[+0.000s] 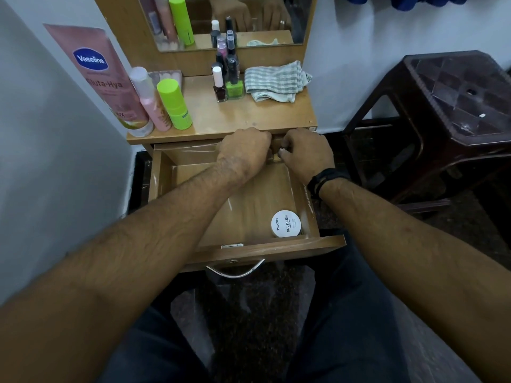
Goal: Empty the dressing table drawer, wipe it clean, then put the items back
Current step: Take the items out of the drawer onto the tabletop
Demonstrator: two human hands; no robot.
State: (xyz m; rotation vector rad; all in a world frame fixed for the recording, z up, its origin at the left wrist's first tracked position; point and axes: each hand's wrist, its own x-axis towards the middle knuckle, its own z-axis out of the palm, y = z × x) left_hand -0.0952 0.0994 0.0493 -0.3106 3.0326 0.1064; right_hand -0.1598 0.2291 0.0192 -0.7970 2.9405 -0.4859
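The wooden drawer [276, 248] is pulled out under the dressing table top [249, 114]. In its front right corner lies a round white nail polish jar [286, 223]. Both hands are at the back of the drawer, just under the tabletop edge. My left hand [243, 150] is curled with its fingers hidden. My right hand [307, 153] pinches a small tan item [274, 157] held between the two hands; what it is cannot be made out. A striped cloth [276, 80] lies crumpled at the back right of the tabletop.
On the tabletop stand a pink Vaseline tube [110, 81], a pink bottle [150, 103], a green bottle [174, 105] and several nail polish bottles [228, 81]. A mirror [221, 20] rises behind. A dark brown plastic stool [442, 106] stands to the right, a wall to the left.
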